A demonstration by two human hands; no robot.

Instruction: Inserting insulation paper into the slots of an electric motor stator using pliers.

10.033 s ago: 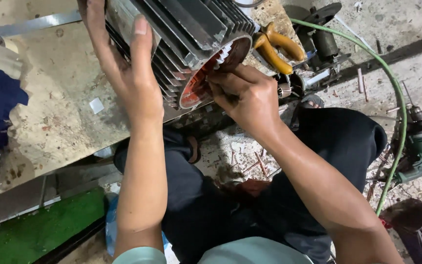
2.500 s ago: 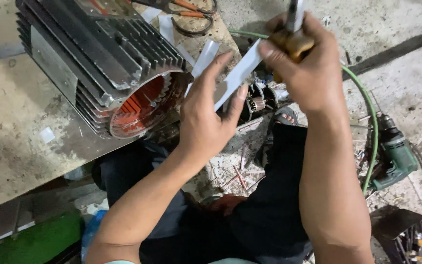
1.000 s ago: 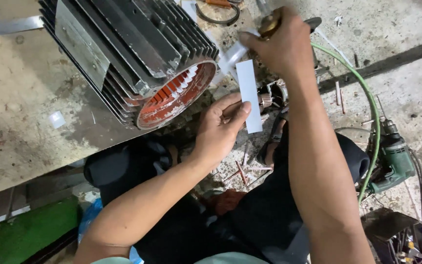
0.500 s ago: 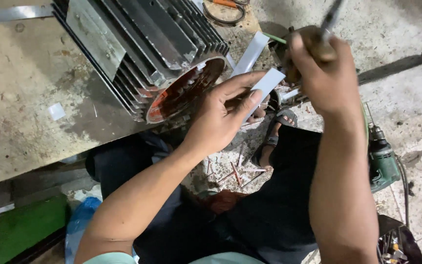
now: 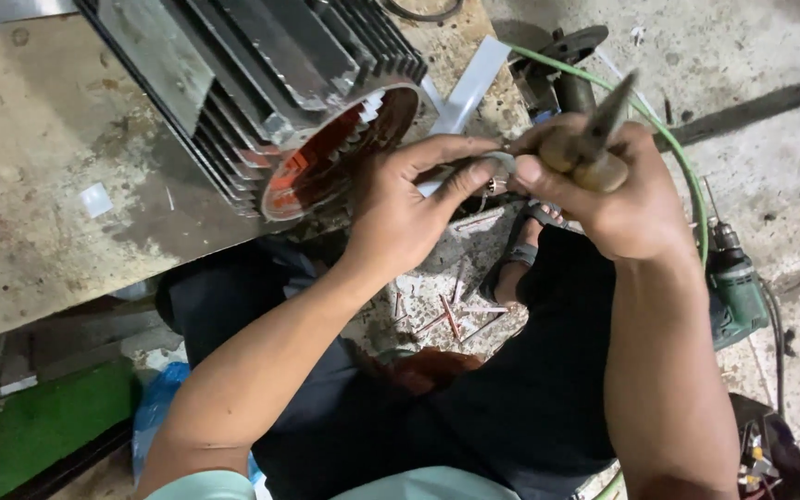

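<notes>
head view: the left hand has brought the white paper strip down to meet the right hand, clenched around brown-handled pliers, just beside the grey finned motor housing on the bench.

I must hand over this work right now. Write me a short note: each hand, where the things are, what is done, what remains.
Left hand: pinches a small white strip at the fingertips.
Right hand: grips pliers by the handles, and its fingers also meet the strip.
Motor stator: lies on the bench, open end toward the person, copper-coloured slots visible.
Done: some white pieces already sit at the opening's rim.
Left: the held strip is not yet in the stator.
</notes>
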